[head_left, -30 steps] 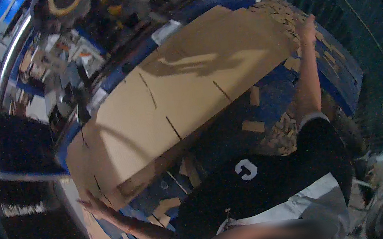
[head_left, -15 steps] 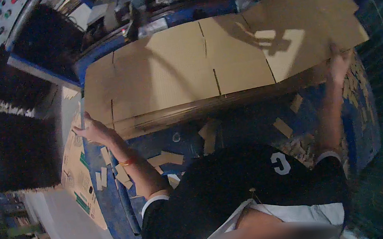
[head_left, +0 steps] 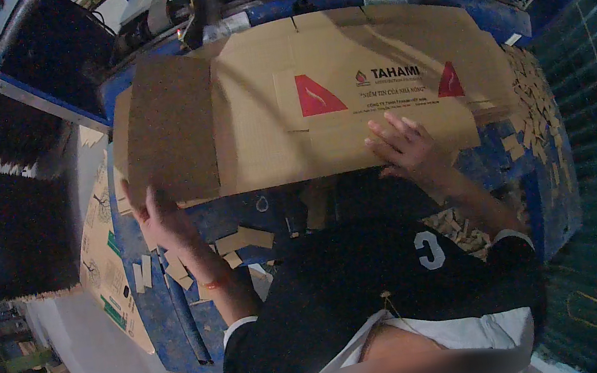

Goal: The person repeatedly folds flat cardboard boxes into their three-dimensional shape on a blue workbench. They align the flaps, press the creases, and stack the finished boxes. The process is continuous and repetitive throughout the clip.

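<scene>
A folded tan cardboard box blank [head_left: 256,147] with red printed shapes and dark print lies across the blue worktop in front of me, on further cardboard. At its near left corner is my left hand [head_left: 164,218], thumb and forefinger apart, touching the edge of a plain brown panel [head_left: 170,127]; its other fingers are partly hidden. My right hand [head_left: 407,149] rests on the near side of the printed panel, just below the print, with its fingers spread. Neither hand visibly grips the cardboard.
Small cardboard offcuts [head_left: 252,237] lie on the blue worktop [head_left: 176,343], and several more [head_left: 532,117] are heaped at the right. Printed cardboard sheets [head_left: 113,284] lean at the left. Machinery [head_left: 248,21] stands along the far side, and a green corrugated surface [head_left: 579,226] borders the right.
The raised right portion of the cardboard has folded over to the left, bringing the printed face up. My right hand has moved left from the far right edge onto the print side.
</scene>
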`<state>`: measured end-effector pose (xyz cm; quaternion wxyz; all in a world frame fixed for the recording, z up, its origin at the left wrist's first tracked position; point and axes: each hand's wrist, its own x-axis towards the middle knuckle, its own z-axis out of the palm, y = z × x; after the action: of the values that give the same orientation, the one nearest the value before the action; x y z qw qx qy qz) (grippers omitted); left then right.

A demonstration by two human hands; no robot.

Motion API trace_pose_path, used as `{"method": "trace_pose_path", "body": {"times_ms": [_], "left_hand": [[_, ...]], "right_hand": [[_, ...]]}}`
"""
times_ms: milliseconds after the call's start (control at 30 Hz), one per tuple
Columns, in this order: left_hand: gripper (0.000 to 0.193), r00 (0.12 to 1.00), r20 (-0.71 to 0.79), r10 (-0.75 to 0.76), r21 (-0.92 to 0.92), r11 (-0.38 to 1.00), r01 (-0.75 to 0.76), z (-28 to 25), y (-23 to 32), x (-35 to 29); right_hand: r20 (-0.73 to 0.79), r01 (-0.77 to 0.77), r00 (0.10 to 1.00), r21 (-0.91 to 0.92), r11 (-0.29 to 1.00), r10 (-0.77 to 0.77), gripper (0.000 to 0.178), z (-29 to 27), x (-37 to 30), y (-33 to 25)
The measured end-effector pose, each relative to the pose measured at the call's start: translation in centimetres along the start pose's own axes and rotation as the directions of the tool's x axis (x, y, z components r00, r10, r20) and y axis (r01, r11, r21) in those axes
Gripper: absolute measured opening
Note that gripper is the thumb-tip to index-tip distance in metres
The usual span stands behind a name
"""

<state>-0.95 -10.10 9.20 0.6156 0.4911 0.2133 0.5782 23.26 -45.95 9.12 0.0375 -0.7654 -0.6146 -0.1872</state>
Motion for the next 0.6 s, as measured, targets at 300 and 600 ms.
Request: {"method": "trace_pose_path", "body": {"times_ms": [300, 600], "left_hand": [[0.049, 0.322, 0.944, -0.076, 0.322, 0.43, -0.844, 9.1, -1.5, -4.4], [0.047, 0.191, 0.971, -0.146, 0.234, 0.388, -0.891, 10.8, -1.1, -1.2]], "right_hand": [[-0.124, -0.005, 0.992, -0.055, 0.998, -0.002, 0.037, 1.2, 0.4, -0.5], [-0.169, 0.07, 0.982, -0.07, 0.995, -0.081, 0.038, 0.7, 2.8, 1.8]]}}
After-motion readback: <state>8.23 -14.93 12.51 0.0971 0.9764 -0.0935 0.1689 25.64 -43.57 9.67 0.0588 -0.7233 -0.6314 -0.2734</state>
